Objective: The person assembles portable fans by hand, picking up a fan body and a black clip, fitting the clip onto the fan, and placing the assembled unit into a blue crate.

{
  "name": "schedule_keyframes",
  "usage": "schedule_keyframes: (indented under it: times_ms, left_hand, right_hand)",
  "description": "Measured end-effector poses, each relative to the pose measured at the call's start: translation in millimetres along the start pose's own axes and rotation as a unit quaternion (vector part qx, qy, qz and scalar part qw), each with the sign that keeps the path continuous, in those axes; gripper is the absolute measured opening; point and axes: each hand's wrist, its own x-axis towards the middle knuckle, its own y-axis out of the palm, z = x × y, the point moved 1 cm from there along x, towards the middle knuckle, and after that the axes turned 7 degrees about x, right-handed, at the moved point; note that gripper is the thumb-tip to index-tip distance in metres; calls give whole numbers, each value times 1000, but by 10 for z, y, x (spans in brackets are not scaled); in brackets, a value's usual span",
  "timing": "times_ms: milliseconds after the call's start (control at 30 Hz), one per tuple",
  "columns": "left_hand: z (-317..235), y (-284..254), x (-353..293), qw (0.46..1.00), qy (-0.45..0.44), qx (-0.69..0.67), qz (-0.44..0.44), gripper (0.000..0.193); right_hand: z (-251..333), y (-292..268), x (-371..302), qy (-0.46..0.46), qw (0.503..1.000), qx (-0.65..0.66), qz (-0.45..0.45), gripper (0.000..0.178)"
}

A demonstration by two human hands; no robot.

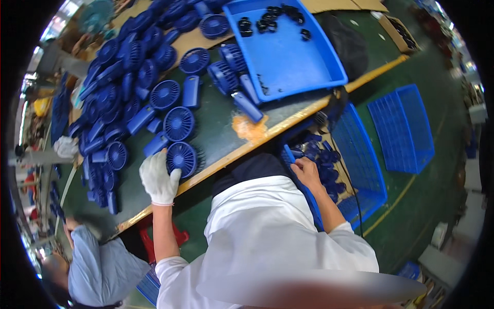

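My left hand [158,177], in a white glove, is closed on a blue handheld fan [181,159] near the table's front edge. Its thumb lies by the round grille, and the glove covers the handle. Just beyond is a second blue fan [178,124]. My bare right hand [307,172] is over the near side of a large blue crate [368,190]. Its fingers are curled together beside a small blue part [297,153], and what they hold, if anything, is hidden. Inside the crate lie several blue fans [329,172] around cardboard.
A heap of blue fans [128,67] covers the table's left side. A blue tray [293,62] with small black parts stands at the back. Another blue crate [404,129] is on the floor at right. A person in a light-blue shirt [100,265] works at lower left.
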Motion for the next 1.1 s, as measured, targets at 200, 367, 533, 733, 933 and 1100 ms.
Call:
schedule_keyframes:
  times_ms: [200,367,533,733,933,1100]
  left_hand:
    - [82,-5,-285,998,-53,-17,27,62]
    - [-223,-127,-71,995,10,15,-97,48]
    - [-671,-67,236,997,1,-76,-26,42]
    - [-801,11,641,993,12,-115,39,52]
    - [-507,149,593,995,-10,-50,-81,41]
    - [-559,11,431,995,-50,-54,-66,40]
  right_hand:
    - [1853,-581,556,-352,927,106,-73,10]
    - [2260,-922,1833,-373,912,-30,-166,13]
    - [2303,-826,3016,-334,889,-270,-157,15]
    - [2091,-627,3474,-282,878,-365,-126,22]
    - [2013,-692,3507,-319,877,-310,-184,18]
    - [2140,-735,3488,-335,869,-262,-253,20]
